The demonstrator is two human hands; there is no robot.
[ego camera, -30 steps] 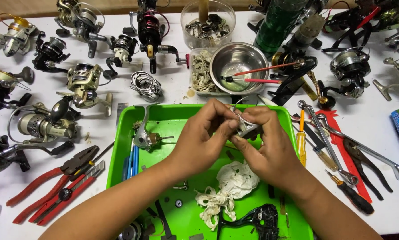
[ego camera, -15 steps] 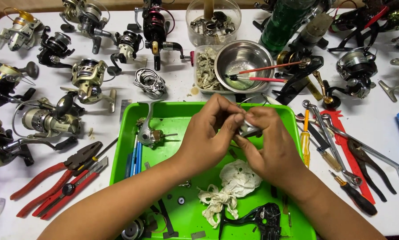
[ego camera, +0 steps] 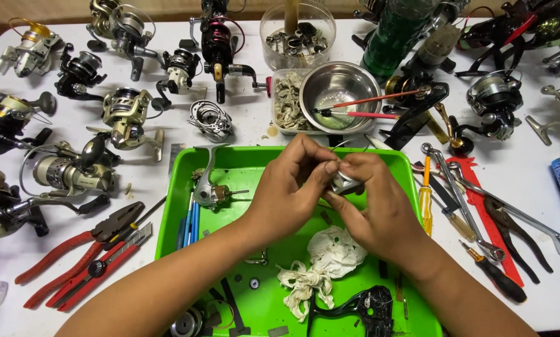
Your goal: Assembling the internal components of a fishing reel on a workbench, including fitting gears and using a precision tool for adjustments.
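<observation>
- Green plastic tray [ego camera: 180, 187] on white counter [ego camera: 255, 125]; taken as landmark.
- Left hand [ego camera: 292, 187] over tray centre, fingers curled, thumb and fingertips pinching small silver reel part [ego camera: 343, 183].
- Right hand [ego camera: 373, 209] just beside left, touching it, fingers closed on same silver reel part from below.
- Reel part held above tray, clear of tray floor; exact shape mostly hidden by fingers.
- Crumpled white rag [ego camera: 330, 253] lying in tray, near edge, below both hands.
- Silver handle assembly [ego camera: 206, 187] in tray, left portion.
- Black reel frame [ego camera: 367, 306] at tray's near edge.
- Steel bowl [ego camera: 339, 93] just beyond tray's far rim.
- Red pliers [ego camera: 80, 249] left of tray.
</observation>
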